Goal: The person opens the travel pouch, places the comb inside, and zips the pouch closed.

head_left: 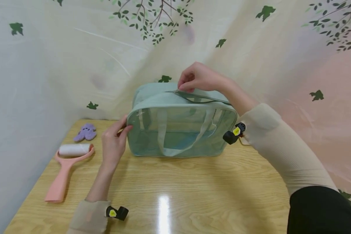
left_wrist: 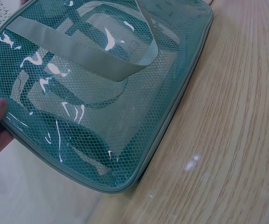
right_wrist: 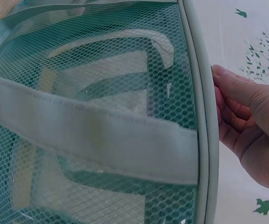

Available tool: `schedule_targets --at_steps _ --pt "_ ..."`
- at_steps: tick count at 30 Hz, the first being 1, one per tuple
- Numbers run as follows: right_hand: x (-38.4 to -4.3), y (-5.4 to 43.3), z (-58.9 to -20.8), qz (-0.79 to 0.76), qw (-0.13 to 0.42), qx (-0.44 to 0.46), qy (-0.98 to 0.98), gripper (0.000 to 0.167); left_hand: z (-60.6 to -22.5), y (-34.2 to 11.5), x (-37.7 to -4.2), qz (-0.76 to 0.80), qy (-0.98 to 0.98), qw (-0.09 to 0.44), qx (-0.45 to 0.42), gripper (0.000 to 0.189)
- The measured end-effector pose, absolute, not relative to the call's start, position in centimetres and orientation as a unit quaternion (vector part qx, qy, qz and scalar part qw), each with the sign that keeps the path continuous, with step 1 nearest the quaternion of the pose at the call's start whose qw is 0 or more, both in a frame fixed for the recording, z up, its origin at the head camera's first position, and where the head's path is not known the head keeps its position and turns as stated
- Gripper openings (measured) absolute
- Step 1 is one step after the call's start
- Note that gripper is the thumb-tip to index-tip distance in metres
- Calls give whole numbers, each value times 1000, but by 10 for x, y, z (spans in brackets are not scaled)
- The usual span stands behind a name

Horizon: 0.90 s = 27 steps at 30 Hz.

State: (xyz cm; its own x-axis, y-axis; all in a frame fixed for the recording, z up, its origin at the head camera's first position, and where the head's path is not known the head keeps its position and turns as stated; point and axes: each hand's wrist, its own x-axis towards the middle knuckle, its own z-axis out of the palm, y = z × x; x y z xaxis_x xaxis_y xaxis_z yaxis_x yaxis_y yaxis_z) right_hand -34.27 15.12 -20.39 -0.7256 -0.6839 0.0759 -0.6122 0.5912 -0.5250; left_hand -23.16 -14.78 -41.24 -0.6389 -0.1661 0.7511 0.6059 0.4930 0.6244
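A pale green toiletry bag (head_left: pixel 178 130) with clear mesh-patterned panels stands upright on the table. Its strap handle (head_left: pixel 162 130) hangs down the front panel. With thumb in front and fingers behind, my left hand (head_left: pixel 114 139) holds the bag's left edge; in the left wrist view the thumb lies on the clear panel. Above the bag, my right hand (head_left: pixel 200 78) pinches the zipper pull (head_left: pixel 176 91) near the middle of the top. To the right of the pull the zipper gapes apart. The right wrist view has those fingers close behind the bag's piped edge.
At the left lie a pink lint roller (head_left: pixel 62 172) with a white roll and a small purple octopus-shaped toy (head_left: pixel 86 132). A patterned cloth (head_left: pixel 105 65) hangs right behind the bag. A light, flat thing (head_left: pixel 244 141) peeks out beside the right wrist camera.
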Motion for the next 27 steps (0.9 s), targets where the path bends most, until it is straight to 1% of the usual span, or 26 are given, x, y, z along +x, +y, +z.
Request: schedule_targets --at_steps 5,15,22,27 --pt "-343 165 -210 -280 60 -336 897 10 -412 -145 -231 -488 -763 400 -141 35" --pt "-341 190 -218 -323 43 -318 890 11 -413 -147 -232 -482 -766 401 -142 35" --pt "-339 204 -224 -338 38 -278 898 16 -413 -148 -232 -479 -766 402 -147 35" --pt "-336 213 -226 -340 29 -271 900 17 -413 -149 -232 -483 -765 399 -148 34"
